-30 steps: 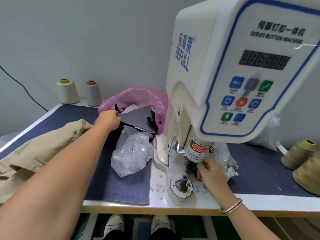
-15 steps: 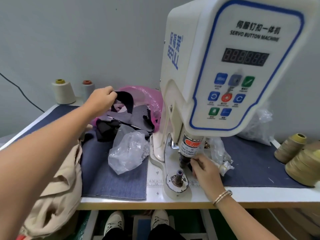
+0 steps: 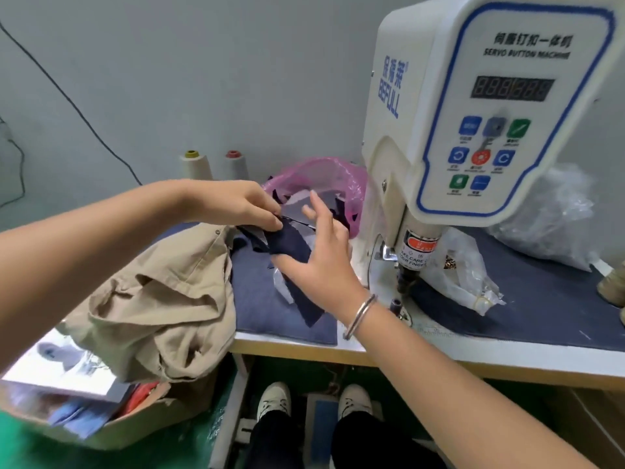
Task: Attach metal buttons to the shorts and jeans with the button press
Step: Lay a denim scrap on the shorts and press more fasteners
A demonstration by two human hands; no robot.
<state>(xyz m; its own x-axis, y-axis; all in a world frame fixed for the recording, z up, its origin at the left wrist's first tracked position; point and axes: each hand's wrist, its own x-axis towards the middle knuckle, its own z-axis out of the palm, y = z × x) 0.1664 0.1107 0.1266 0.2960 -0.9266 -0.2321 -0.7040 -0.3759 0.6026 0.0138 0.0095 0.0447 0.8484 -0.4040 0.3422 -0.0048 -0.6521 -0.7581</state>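
Two hands of mine are out over the table (image 3: 287,340), both at the heap of dark cloth scraps (image 3: 291,247) just left of the button press (image 3: 473,113); my left hand (image 3: 236,206) has its fingertips curled down and pinches the top edge of a navy scrap; my right hand (image 3: 318,255), a metal bangle (image 3: 360,314) on its wrist, is spread wide with the fingers straight, the palm lying against the same navy piece lower down, gripping nothing. The scraps spill from a pink plastic bag (image 3: 338,174) at the back of the table onto a blue denim mat (image 3: 267,309). A tan garment (image 3: 162,299) lies crumpled at the left end of the table, touching the mat and hanging over the front edge above a cardboard box (image 3: 142,424) on the floor; I cannot tell whether it is the shorts. The press stands to the right of my hands, its dark punch (image 3: 404,282) hanging just above the small post (image 3: 395,304) on its base, nothing between them. Beside the punch lies a clear plastic bag (image 3: 470,275) with small metal pieces in it; another crumpled clear bag (image 3: 548,225) sits behind it. Two thread cones (image 3: 196,165) stand against the wall at the back left; a tan one (image 3: 612,289) shows at the right edge. My two shoes (image 3: 274,399) rest beneath the table.
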